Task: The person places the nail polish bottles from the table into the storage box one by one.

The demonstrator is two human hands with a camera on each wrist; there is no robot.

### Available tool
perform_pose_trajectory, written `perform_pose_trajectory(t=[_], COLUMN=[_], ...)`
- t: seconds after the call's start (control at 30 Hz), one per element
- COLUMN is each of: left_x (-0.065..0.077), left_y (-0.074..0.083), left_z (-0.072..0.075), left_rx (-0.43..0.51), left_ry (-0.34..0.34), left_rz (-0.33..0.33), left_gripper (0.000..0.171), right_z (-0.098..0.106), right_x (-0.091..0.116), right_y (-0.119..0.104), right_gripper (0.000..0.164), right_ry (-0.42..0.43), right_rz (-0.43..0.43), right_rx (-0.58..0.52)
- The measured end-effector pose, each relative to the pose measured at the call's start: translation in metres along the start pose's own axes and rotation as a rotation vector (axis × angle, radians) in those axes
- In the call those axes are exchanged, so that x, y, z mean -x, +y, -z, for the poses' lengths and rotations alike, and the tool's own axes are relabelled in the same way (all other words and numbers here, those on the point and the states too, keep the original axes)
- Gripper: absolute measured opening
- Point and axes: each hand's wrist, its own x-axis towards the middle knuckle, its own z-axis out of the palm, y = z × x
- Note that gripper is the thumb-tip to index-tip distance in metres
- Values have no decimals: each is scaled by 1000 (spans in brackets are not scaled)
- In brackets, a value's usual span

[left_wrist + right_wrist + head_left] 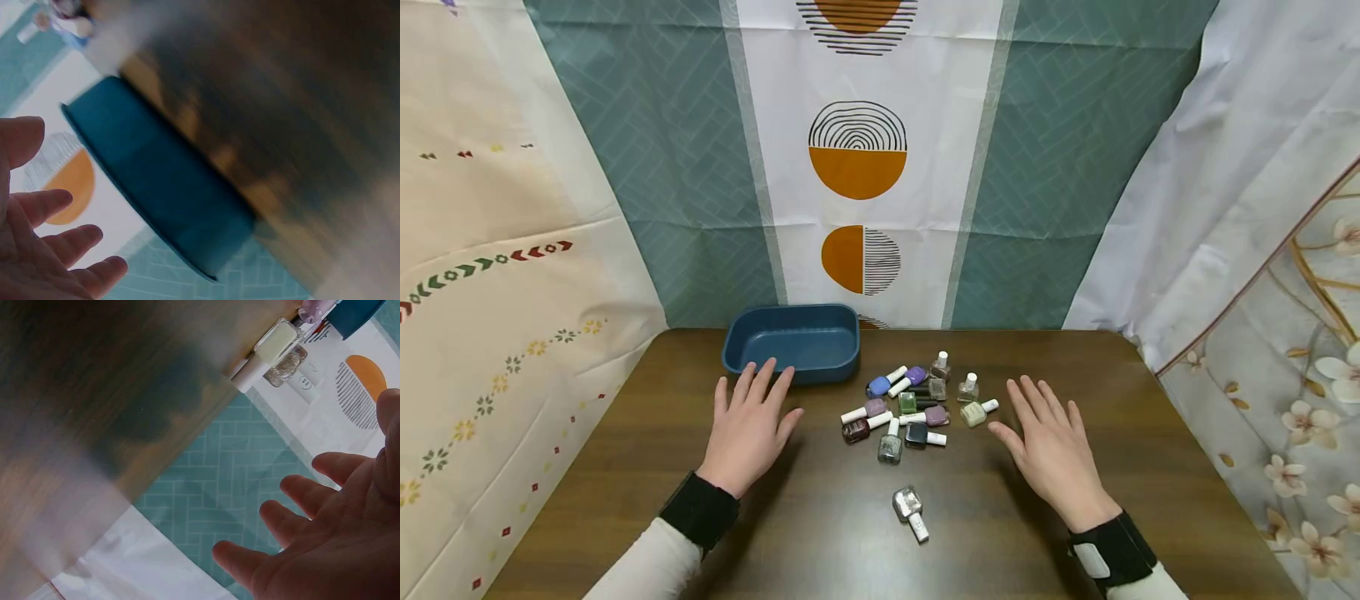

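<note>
My left hand [748, 429] is held over the table with fingers spread, its fingertips overlapping the near rim of a blue rectangular tray [847, 358] in the head view. Nothing is in it. To the right, my right hand [1051, 446] is likewise spread and holds nothing. Nearest to it is a pale green nail polish bottle [973, 414] lying on its side. Between the hands lies a loose cluster of several nail polish bottles, among them a blue one [877, 387], a dark red one [855, 430] and a glittery grey one [890, 450]. A silver nail polish bottle [907, 503] lies apart, closer to me.
The brown wooden table [820, 542] ends at a patterned curtain [868, 75] behind. A cream embroidered cloth [512, 333] hangs at the left, a floral cloth [1292, 433] at the right. Two clear bottles with white caps, one of them here [967, 390], stand upright at the cluster's right.
</note>
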Motion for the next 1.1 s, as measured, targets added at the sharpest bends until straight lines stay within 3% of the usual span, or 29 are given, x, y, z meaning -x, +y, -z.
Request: perform_pose_trajectory(t=[0.4,0.83,1.1], left_x=[-12,-36,-44], left_y=[-36,-51,-58], left_z=[-8,-7,-9], left_rx=[18,111,175], left_ry=[-42,2,-79], left_rz=[82,146,223], left_gripper=[62,59,63], right_z=[-7,-9,-11], right_x=[1,-11,-10], right_y=[5,8,6], right_gripper=[78,79,79], right_ry=[-21,-27,-26], right_rz=[-1,-20,-38], right_rx=[2,-17,-70])
